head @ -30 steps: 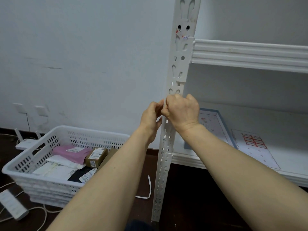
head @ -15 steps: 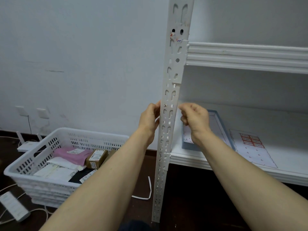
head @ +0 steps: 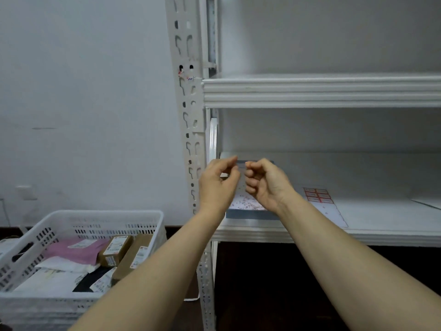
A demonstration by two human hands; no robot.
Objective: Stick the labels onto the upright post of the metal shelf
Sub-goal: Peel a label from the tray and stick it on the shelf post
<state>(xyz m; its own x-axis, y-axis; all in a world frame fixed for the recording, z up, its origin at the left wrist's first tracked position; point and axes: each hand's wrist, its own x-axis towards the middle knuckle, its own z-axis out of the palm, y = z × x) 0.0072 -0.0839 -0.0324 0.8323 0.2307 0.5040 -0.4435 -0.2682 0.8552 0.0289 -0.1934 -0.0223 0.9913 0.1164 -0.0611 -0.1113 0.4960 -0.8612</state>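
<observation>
The white slotted upright post (head: 188, 115) of the metal shelf rises at centre, with small red and blue marks near two holes high up. Both hands hover just right of the post, above the lower shelf board (head: 381, 211). My left hand (head: 217, 185) has its thumb and forefinger loosely curled and slightly apart. My right hand (head: 267, 182) is curled, knuckles toward the left hand. I see no label between any fingers. Under the hands lies a blue-edged box (head: 248, 212) holding a printed sheet. A white sheet with red-bordered labels (head: 318, 194) lies to its right.
An upper shelf board (head: 310, 91) crosses above the hands. A white plastic basket (head: 95, 218) with parcels and a pink bag stands on the dark floor at lower left. A white strip (head: 191, 298) lies on the floor by the post's foot.
Both hands have left the post, which they held from either side, and have moved right, over the blue-edged box. The view has shifted right and nearer to the shelf.
</observation>
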